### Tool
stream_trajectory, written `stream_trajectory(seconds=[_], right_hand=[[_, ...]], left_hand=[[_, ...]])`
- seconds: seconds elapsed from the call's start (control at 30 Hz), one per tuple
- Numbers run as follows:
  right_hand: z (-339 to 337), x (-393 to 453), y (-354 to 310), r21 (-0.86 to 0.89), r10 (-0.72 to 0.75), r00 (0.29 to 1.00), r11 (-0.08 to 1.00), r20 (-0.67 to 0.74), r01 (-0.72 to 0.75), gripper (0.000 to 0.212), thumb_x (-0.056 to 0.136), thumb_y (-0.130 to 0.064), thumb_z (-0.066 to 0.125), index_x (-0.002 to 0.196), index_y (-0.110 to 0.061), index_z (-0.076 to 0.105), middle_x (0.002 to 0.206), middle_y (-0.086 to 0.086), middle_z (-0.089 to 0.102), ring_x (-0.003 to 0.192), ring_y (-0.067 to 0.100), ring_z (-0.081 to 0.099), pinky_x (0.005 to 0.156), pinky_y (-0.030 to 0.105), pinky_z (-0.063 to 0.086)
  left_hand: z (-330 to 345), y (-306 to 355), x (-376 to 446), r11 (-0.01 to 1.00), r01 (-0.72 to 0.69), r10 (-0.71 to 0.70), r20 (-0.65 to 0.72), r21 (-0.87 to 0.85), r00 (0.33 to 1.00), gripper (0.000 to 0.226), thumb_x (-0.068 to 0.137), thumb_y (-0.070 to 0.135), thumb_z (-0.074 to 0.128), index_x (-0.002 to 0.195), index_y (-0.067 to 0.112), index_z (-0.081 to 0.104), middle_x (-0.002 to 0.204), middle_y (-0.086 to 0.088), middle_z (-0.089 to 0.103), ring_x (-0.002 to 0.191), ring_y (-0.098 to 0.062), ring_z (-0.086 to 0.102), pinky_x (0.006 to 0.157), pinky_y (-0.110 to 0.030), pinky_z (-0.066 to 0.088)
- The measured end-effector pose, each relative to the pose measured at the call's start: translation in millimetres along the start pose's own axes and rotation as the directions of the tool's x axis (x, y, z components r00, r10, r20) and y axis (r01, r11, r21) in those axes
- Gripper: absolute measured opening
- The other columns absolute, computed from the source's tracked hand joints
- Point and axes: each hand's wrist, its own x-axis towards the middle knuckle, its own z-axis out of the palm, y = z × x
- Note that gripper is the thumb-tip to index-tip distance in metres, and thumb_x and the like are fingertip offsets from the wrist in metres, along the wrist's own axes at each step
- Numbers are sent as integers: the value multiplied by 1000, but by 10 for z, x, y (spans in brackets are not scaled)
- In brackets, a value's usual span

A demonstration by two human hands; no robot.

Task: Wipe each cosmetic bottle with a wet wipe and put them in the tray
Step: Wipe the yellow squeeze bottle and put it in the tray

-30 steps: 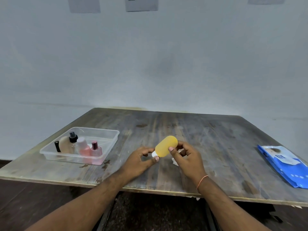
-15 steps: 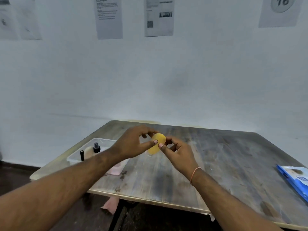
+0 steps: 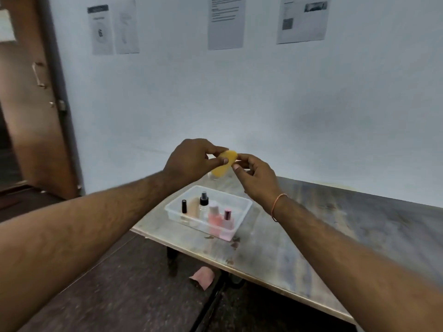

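A yellow oval bottle (image 3: 224, 165) hangs in the air above the far end of the clear plastic tray (image 3: 242, 215). My left hand (image 3: 191, 161) pinches it from the left between thumb and fingers. My right hand (image 3: 257, 179) touches its right end with the fingertips; a bit of white shows there, too small to tell what it is. Inside the tray stand several bottles: a small black-capped one (image 3: 184, 207), a beige one (image 3: 194, 207), a clear spray bottle (image 3: 203, 202) and two pink ones (image 3: 215, 216).
The tray sits near the left corner of a worn wooden table (image 3: 335, 224). A pink scrap (image 3: 202, 276) lies on the dark floor under the table edge. A wooden door (image 3: 31, 92) stands at the left, papers hang on the wall.
Both hands have carried the yellow bottle up and leftward, over the tray. The view has swung left, so the blue wipes pack is out of sight.
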Motion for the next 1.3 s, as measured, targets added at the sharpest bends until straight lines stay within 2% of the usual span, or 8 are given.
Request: stream_trajectory(seconds=[0.13, 0.27, 0.47, 0.57, 0.63, 0.7, 1.07, 1.3], right_hand=[[382, 203, -144, -64, 0, 992, 998, 126, 8, 29, 107, -37, 60, 133, -30, 71, 120, -11, 74, 110, 10, 65, 95, 30, 51], [732, 353, -204, -118, 28, 963, 993, 268, 4, 34, 109, -41, 52, 139, -30, 66, 126, -11, 71, 118, 11, 61, 101, 30, 46], [1183, 610, -109, -217, 101, 915, 976, 392, -15, 34, 109, -48, 46, 135, -35, 63, 124, -6, 71, 114, 17, 63, 84, 26, 45], [1351, 727, -18, -281, 145, 880, 960, 452, -14, 38, 110, -50, 40, 131, -31, 66, 128, -5, 71, 122, 19, 62, 98, 35, 47], [1430, 775, 18, -333, 179, 855, 943, 486, -8, 43, 111, -50, 38, 134, -27, 65, 133, -3, 69, 127, 21, 60, 110, 40, 46], [1491, 804, 59, -379, 211, 832, 925, 513, -1, 48, 112, -51, 35, 138, -23, 64, 139, -1, 67, 131, 23, 57, 116, 44, 43], [1725, 914, 264, -517, 337, 744, 856, 577, 14, 61, 113, -55, 28, 143, -15, 63, 142, 5, 67, 139, 26, 53, 119, 41, 38], [1798, 963, 364, -587, 370, 734, 808, 570, 49, 65, 109, -63, 26, 150, -26, 59, 151, 1, 62, 141, 26, 53, 118, 42, 41]], left_hand=[[-131, -424, -93, 992, 124, -125, -36, -7, 992, 28, 93, 55, 77, 118, 44, 81, 104, 19, 77, 85, 2, 63, 77, -25, 47], [-175, -785, -260, 973, 231, -230, -83, -3, 970, 26, 96, 54, 73, 119, 45, 80, 114, 17, 79, 94, -3, 65, 79, -24, 48], [-165, -1175, -509, 932, 358, -352, -97, 51, 931, 23, 100, 54, 68, 118, 49, 80, 117, 21, 79, 94, -9, 70, 78, -31, 57], [-89, -1322, -593, 904, 418, -413, -67, 90, 908, 23, 100, 52, 66, 117, 47, 81, 98, 13, 82, 85, -13, 70, 71, -33, 57], [-22, -1394, -631, 891, 438, -436, -42, 116, 899, 21, 101, 50, 65, 110, 47, 83, 67, 6, 69, 64, -14, 57, 56, -29, 42], [44, -1446, -658, 884, 451, -451, -29, 125, 892, 21, 101, 50, 64, 101, 44, 85, 55, 3, 54, 56, -14, 47, 53, -27, 32], [308, -1684, -804, 865, 463, -474, 14, 192, 880, 27, 101, 51, 64, 96, 34, 84, 62, -2, 62, 62, -20, 55, 55, -29, 38], [384, -1714, -869, 858, 482, -491, 9, 175, 871, 21, 100, 50, 67, 98, 40, 85, 58, 4, 62, 58, -15, 54, 55, -25, 34]])
